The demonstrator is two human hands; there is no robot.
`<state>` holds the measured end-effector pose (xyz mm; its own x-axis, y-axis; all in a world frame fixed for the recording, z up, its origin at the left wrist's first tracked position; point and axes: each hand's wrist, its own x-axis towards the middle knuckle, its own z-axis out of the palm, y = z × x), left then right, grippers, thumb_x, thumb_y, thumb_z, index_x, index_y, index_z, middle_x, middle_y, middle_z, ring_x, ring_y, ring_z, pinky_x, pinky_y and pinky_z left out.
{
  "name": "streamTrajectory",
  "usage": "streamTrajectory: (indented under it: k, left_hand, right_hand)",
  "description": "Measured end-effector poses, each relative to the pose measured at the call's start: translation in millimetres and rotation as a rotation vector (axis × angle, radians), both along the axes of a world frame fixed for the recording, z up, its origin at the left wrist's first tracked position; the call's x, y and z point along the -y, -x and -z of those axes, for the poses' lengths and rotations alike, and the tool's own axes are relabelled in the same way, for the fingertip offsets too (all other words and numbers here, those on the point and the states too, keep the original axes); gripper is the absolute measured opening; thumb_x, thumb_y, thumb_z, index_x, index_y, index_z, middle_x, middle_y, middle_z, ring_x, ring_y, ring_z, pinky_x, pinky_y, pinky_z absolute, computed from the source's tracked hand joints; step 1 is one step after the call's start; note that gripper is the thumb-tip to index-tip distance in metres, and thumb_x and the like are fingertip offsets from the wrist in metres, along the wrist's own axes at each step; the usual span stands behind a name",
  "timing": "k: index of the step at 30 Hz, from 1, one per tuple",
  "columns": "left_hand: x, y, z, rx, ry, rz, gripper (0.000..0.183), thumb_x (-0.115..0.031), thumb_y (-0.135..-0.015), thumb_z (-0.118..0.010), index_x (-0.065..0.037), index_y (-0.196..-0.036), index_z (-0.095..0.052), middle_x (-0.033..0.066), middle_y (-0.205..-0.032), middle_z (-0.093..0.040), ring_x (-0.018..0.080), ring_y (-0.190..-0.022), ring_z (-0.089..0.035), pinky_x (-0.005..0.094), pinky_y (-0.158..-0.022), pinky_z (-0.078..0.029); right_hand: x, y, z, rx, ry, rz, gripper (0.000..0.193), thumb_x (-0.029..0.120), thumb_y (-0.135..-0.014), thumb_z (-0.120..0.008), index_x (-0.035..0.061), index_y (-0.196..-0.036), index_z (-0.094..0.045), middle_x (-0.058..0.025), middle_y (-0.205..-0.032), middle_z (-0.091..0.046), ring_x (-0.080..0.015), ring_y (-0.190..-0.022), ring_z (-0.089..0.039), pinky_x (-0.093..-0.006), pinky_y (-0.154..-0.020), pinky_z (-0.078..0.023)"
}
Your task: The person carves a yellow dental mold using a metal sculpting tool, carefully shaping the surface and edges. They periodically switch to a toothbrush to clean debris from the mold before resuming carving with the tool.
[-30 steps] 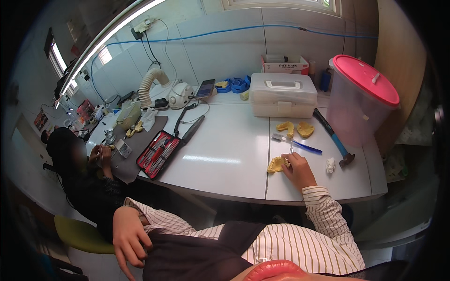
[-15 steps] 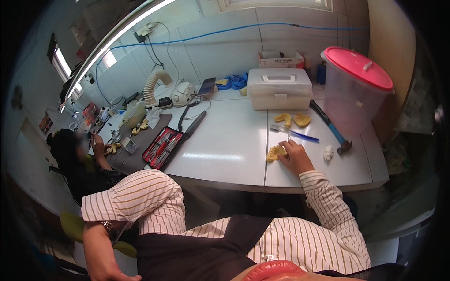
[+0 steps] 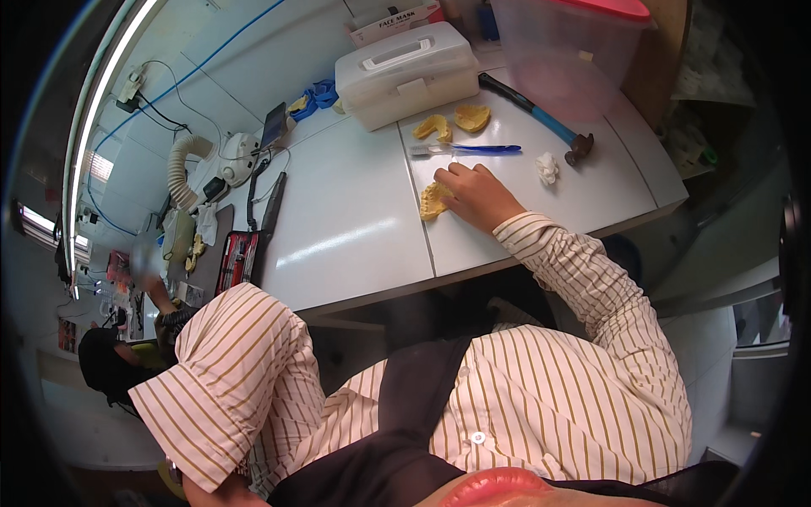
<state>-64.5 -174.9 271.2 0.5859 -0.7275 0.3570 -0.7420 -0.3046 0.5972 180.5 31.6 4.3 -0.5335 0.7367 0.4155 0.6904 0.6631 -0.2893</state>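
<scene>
My right hand [image 3: 480,196] rests at the right side of a yellow plaster dental cast [image 3: 432,203] on the white table. Its fingers are curled and closed, with the thumb against the cast's edge. What lies between the fingertips is hidden. Just beyond the knuckles is a blue toothbrush [image 3: 494,149] with a clear head end. Farther back sit a horseshoe-shaped yellow cast [image 3: 433,128] and a rounder yellow cast [image 3: 471,117]. My left forearm dips out at the lower left edge, in a striped sleeve [image 3: 203,397]; that hand is out of sight.
A hammer [image 3: 541,122] and crumpled white tissue [image 3: 547,169] lie to the right. Behind stand a clear case [image 3: 407,80] and a pink-lidded bin [image 3: 557,63]. Leftward are a red-lined tool kit [image 3: 239,262], a hose [image 3: 182,169] and another person [image 3: 118,359].
The view has turned and shifted, so the table sits higher and farther left. My left hand has dropped out of view. My right hand stays at the same dental cast.
</scene>
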Motion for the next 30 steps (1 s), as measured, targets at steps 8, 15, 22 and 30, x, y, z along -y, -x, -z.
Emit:
streamTrajectory:
  k: [8,15,22,30]
  left_hand:
    - [-111.0,-22.8,34.3,-0.068,0.498,0.177,0.026,-0.016,-0.097,-0.045,-0.004,-0.090,-0.067,0.0126,-0.100,-0.068,0.0263,-0.087,-0.065,0.0363,-0.081,-0.050]
    - [-253.5,-20.4,196.2,0.153,0.801,-1.653,0.019,-0.012,-0.090,-0.073,-0.005,-0.105,-0.062,0.0025,-0.101,-0.064,0.0129,-0.097,-0.060,0.0287,-0.085,-0.046]
    - [-256.1,-26.3,249.2,0.007,0.408,-1.984,0.029,-0.017,-0.093,-0.071,-0.005,-0.118,-0.063,0.0066,-0.109,-0.067,0.0150,-0.105,-0.063,0.0282,-0.086,-0.051]
    - [-245.9,-34.3,264.7,-0.128,0.684,-1.912,0.030,-0.018,-0.099,-0.063,-0.002,-0.123,-0.063,0.0119,-0.109,-0.072,0.0161,-0.096,-0.068,0.0287,-0.086,-0.052]
  right_hand:
    - [-28.3,32.1,-36.1,0.269,0.219,-0.057,0.016,0.005,-0.084,-0.063,0.0030,-0.101,-0.066,-0.0176,-0.094,-0.070,-0.0336,-0.092,-0.069,-0.0423,-0.088,-0.050]
    - [-60.2,33.5,-18.5,0.032,0.175,0.041,0.017,0.015,-0.089,-0.064,0.0013,-0.100,-0.061,-0.0170,-0.098,-0.067,-0.0363,-0.090,-0.065,-0.0453,-0.083,-0.050]
    - [-53.5,25.4,-28.9,-0.156,0.164,-0.039,0.018,0.006,-0.084,-0.072,0.0007,-0.095,-0.059,-0.0138,-0.086,-0.062,-0.0296,-0.073,-0.063,-0.0393,-0.069,-0.049]
    - [-52.1,20.1,-41.4,-0.149,0.339,0.026,0.018,0.016,-0.087,-0.072,0.0036,-0.091,-0.059,-0.0117,-0.079,-0.061,-0.0305,-0.069,-0.061,-0.0387,-0.068,-0.046]
